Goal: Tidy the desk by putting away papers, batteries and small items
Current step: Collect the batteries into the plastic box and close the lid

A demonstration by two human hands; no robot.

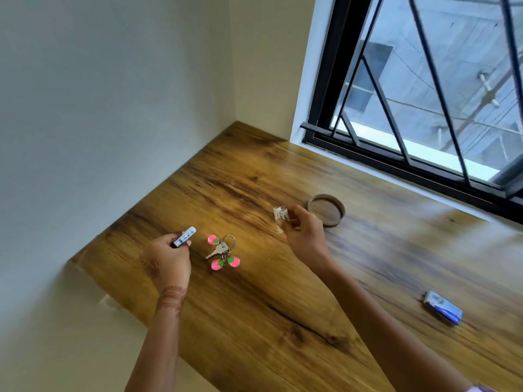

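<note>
My left hand (167, 257) is closed around one white battery (185, 236), whose end sticks out toward the wall. My right hand (304, 232) grips a few white batteries (280, 215) bunched together just above the wooden desk (254, 321). Between the two hands lies a key ring (223, 251) with a silver key and pink strawberry charms, flat on the desk. A small blue and white box (443, 307) lies far to the right, away from both hands.
A round brown lid or coaster (328, 219) rests just behind my right hand. The desk fits into a wall corner at the left and back. A black-framed barred window (396, 154) runs along the desk's far right side.
</note>
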